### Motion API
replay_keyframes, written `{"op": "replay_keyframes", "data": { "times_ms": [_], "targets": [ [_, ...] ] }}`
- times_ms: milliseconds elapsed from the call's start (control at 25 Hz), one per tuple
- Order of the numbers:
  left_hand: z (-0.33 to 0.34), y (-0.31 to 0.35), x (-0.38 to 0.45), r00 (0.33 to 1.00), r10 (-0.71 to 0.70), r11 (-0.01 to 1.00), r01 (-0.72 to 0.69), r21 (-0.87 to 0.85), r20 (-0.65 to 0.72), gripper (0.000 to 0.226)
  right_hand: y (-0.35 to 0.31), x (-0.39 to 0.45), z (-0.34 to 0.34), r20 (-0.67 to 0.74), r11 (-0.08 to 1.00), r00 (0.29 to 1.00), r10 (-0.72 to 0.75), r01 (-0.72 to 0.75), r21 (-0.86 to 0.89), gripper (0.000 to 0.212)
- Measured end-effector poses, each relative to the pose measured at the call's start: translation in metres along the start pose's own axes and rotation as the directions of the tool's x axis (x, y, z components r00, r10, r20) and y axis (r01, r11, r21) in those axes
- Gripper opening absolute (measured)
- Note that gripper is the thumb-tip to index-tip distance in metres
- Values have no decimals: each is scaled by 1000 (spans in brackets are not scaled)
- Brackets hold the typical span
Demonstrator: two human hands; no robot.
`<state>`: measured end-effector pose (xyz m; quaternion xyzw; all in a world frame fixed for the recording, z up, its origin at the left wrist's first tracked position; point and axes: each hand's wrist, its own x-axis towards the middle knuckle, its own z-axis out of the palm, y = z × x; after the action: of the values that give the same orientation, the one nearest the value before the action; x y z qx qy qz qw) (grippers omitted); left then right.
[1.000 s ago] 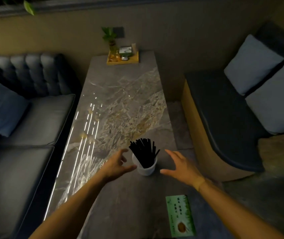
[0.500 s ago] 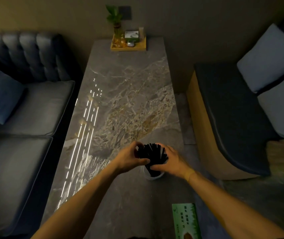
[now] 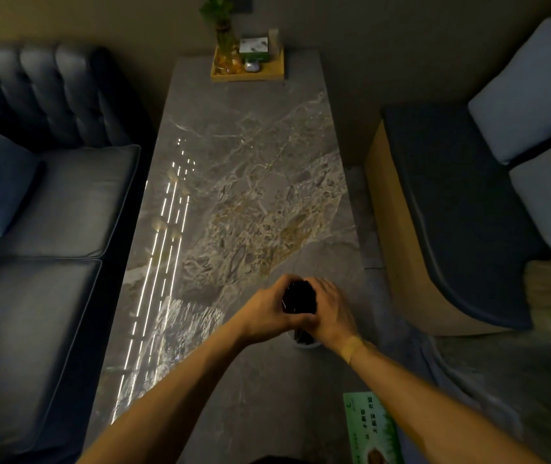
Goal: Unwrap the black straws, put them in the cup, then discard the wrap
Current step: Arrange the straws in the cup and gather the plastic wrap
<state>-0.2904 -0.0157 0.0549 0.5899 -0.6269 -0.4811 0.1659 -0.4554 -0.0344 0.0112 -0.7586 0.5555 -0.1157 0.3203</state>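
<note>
A bundle of black straws [image 3: 299, 298] stands in a small white cup [image 3: 305, 343] near the front of the marble table [image 3: 250, 182]. My left hand [image 3: 267, 311] wraps the bundle from the left and my right hand [image 3: 329, 311] from the right, fingers closed around the straws above the cup. Only a sliver of the cup's rim shows under my right wrist. I see no wrap.
A green printed card [image 3: 372, 426] lies at the table's front right corner. A wooden tray [image 3: 247, 75] with a plant vase and small items sits at the far end. A dark sofa [image 3: 43, 209] runs along the left, a cushioned bench [image 3: 468, 209] on the right.
Both hands came in from either side of the cup and closed around the fanned straws, squeezing them into a tight bundle. The camera tilted further down.
</note>
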Motion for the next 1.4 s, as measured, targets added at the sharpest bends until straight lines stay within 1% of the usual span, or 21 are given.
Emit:
{"op": "replay_keyframes", "data": {
  "times_ms": [80, 120, 200, 240, 320, 360, 400, 520, 680, 840, 920, 1000, 1040, 1120, 1240, 1400],
  "targets": [
    [0, -1, -3, 1000, 24, 996, -22, 82, -18, 74, -2, -1, 1, -40, 1000, 999, 1, -1, -7, 50],
    [0, -2, -4, 999, 27, 988, -20, 154, -41, 77, -2, -1, 1, -47, 1000, 999, -5, 5, -9, 51],
    [2, -4, -4, 994, 20, 950, 13, 311, -104, 89, -1, -4, 2, -10, 1000, 1000, -1, 1, -15, 61],
    [3, -3, -3, 992, 6, 942, 36, 334, -124, 95, 0, -6, 3, 22, 1000, 1000, 13, -13, -18, 67],
    [7, -1, 2, 990, -15, 957, 55, 283, -140, 100, 3, -8, 4, 69, 998, 997, 34, -29, -62, 81],
    [10, 1, 4, 989, 0, 959, 43, 281, -150, 97, 4, -9, 4, 85, 995, 996, 37, -28, -99, 85],
    [13, 2, 6, 985, 30, 947, 26, 319, -168, 91, 6, -10, 3, 94, 993, 995, 42, -31, -116, 88],
    [20, -1, 7, 954, 155, 867, -8, 498, -255, 66, 9, -15, -1, 70, 997, 996, 58, -54, -60, 94],
    [27, -3, 5, 912, 229, 826, 2, 564, -339, 56, 6, -22, 0, 27, 996, 999, 24, -21, -90, 100],
    [28, -1, 7, 905, 264, 771, 9, 636, -334, 38, 6, -20, 3, 88, 993, 995, 40, -30, -115, 103],
    [27, -4, 7, 908, 266, 740, 21, 672, -322, 35, 10, -21, 3, 126, 992, 990, 62, -47, -115, 106],
    [26, -5, 7, 910, 271, 737, 14, 676, -314, 31, 12, -20, 0, 168, 993, 983, 80, -63, -102, 112],
    [26, -3, 8, 910, 257, 756, 21, 654, -326, 30, 13, -20, -1, 186, 992, 979, 87, -69, -105, 115],
    [27, 1, 8, 895, 208, 816, 63, 575, -394, 27, 12, -19, -3, 198, 990, 976, 94, -71, -120, 118],
    [33, 5, 3, 844, 154, 875, 125, 469, -513, 24, 9, -20, -3, 192, 989, 978, 83, -57, -138, 119],
    [45, 2, -5, 815, 98, 856, 223, 466, -571, 23, 6, -20, -3, 198, 990, 979, 48, -21, -136, 115]
  ]
}}
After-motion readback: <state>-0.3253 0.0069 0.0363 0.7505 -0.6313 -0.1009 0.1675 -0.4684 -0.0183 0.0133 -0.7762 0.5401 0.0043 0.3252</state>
